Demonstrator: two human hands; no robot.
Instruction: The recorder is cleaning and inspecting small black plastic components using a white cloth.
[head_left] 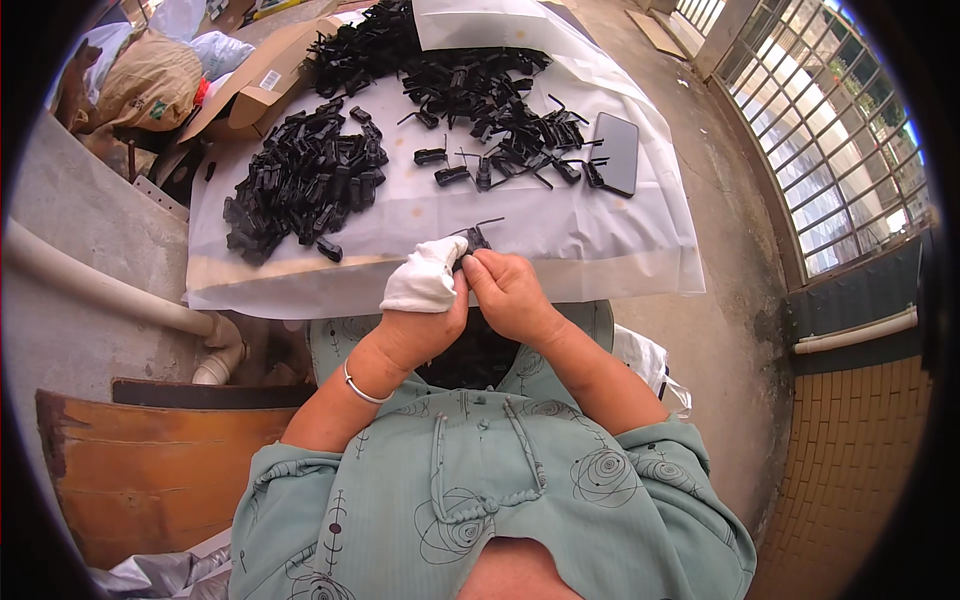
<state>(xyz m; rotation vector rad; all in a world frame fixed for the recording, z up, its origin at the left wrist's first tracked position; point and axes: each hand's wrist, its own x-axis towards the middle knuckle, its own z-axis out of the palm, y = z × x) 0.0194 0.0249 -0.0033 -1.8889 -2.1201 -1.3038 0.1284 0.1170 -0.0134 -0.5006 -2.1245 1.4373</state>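
- Left hand (446, 313), partly wrapped in white cloth (418, 280), curls closed on a black part (478, 239).
- Right hand (512, 296) pinches its near end, fingertips together.
- Part sits by the white-covered table's (630, 245) near edge.

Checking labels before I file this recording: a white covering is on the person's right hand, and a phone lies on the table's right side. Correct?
Not quite: the head view shows the white covering on the left hand; the right hand is bare. The phone does lie on the table's right side.
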